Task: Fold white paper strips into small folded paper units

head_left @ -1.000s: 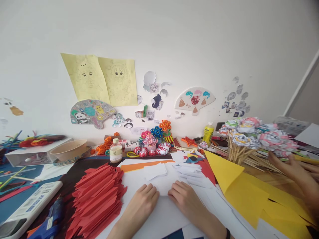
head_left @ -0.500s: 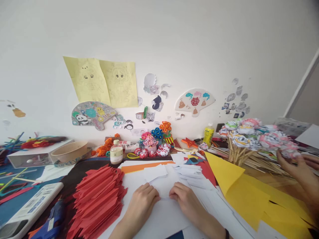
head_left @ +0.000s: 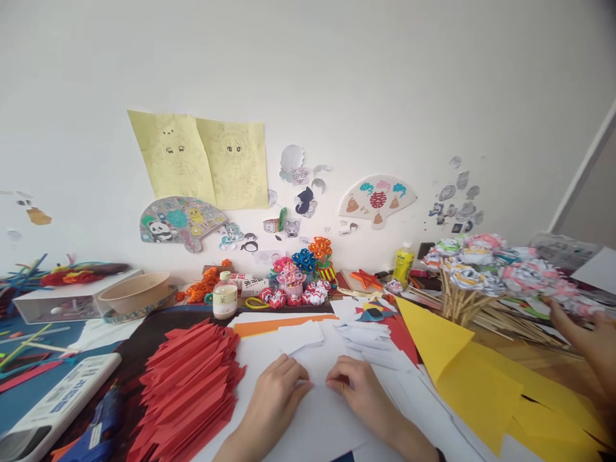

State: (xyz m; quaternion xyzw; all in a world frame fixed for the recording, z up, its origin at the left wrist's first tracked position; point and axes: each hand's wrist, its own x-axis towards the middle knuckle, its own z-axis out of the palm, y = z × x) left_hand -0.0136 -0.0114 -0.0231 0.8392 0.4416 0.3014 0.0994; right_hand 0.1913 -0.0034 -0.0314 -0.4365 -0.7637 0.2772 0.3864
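At lower left of the frame I see a heap of folded red paper pieces (head_left: 187, 385), many already creased and stacked, which I read as finished units. Just right of it, at bottom centre, my left hand (head_left: 276, 398) lies flat with fingers curled down on a white paper sheet (head_left: 312, 417); my right hand (head_left: 359, 391) presses the same sheet beside it, fingertips nearly meeting. Neither hand closes around anything; both pin the paper to the table. The fold looks only begun. Small white paper slips (head_left: 366, 337) wait just beyond. Yellow paper (head_left: 476, 378) lies further right, and another person's hand (head_left: 590, 343) touches the paper flowers on sticks (head_left: 481, 269) at far right.
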